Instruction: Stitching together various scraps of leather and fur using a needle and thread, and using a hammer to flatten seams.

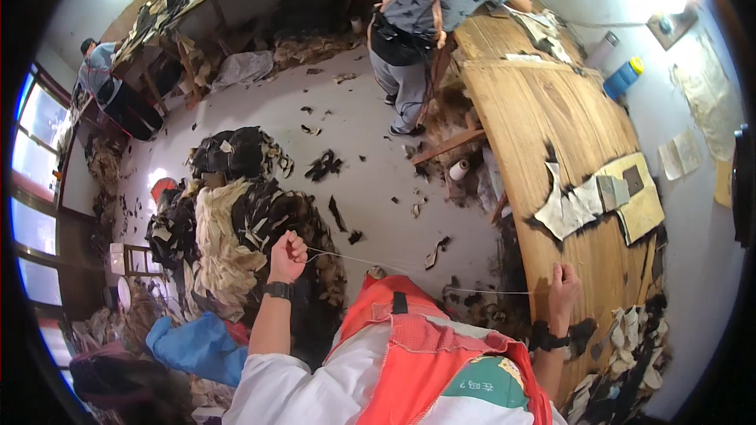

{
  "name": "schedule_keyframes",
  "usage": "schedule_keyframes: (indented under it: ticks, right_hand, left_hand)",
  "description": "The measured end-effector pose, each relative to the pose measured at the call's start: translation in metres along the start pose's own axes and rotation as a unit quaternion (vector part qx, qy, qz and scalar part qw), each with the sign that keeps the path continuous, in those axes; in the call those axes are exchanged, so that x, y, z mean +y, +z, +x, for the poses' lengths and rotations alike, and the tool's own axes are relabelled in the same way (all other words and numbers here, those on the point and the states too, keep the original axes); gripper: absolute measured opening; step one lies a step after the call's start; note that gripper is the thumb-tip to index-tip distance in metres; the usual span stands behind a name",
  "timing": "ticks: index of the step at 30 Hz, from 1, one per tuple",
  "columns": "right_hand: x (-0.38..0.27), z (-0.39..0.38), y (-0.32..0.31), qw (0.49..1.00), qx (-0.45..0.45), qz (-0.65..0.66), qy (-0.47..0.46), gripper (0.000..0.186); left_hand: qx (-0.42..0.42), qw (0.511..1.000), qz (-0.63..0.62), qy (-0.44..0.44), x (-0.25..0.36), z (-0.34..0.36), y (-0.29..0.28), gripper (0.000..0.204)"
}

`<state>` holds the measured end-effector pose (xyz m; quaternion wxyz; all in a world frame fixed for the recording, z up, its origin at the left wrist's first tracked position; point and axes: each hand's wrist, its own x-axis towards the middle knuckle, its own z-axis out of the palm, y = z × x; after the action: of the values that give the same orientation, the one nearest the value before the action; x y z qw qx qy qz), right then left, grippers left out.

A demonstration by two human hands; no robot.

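1. A white thread (496, 292) is drawn out in the air between the two hands, crossing above the floor (354, 157) and passing over the left edge of a wooden table (551, 118) at its near part.
2. The left hand (289, 256) is a closed fist, its fingers curled on one end of the thread; it is raised in front of a heap of fur bundles (220, 220) on the floor.
3. The right hand (564, 287), well apart from the left, has its fingers bent in on the other end, above the surface just inside the left edge.
4. Farther along the surface, past the right hand, lies a white fur piece (563, 208) with black fringes. A grey block (612, 193) rests over its right end and on a cream sheet (642, 203), near the right edge.
5. Pale and black fur strips (626, 338) are heaped toward the near right corner.
6. By the right edge, toward the far end, stand a blue bottle (622, 79) with a yellow cap and a grey flask (602, 49).
7. A co-worker (449, 4) in a patterned grey shirt leans over the far left corner.
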<state>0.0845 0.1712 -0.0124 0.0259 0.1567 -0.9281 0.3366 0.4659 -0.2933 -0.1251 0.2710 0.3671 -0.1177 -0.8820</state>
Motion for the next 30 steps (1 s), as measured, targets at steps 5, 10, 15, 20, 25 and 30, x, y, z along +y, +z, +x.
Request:
schedule_keyframes:
  ticks: [5,10,15,20,25,30]
  right_hand:
    - [-0.006,0.008,0.027,0.994,0.070,-0.072,0.038,0.026]
    - [0.011,0.004,0.041,0.982,0.130,-0.133,0.026,0.020]
    - [0.018,0.003,0.041,0.978,0.134,-0.158,0.013,0.021]
    - [0.012,0.012,0.042,0.980,0.111,-0.162,0.017,0.028]
    - [0.025,0.011,0.050,0.970,0.172,-0.167,-0.035,0.026]
    - [0.025,0.005,0.046,0.948,0.171,-0.269,0.002,0.037]
  left_hand:
    - [-0.005,0.996,0.059,-0.061,-0.004,-0.009,-0.022,0.030]
    - [0.016,0.991,0.122,-0.058,0.003,-0.037,-0.023,0.027]
    - [-0.010,0.993,0.117,-0.010,0.013,-0.036,-0.024,0.024]
    - [-0.025,0.989,0.127,0.069,0.014,-0.038,0.000,0.024]
    - [-0.006,0.979,0.169,0.111,0.024,-0.032,0.017,0.027]
    - [-0.048,0.968,0.199,0.148,0.040,-0.041,0.024,0.032]
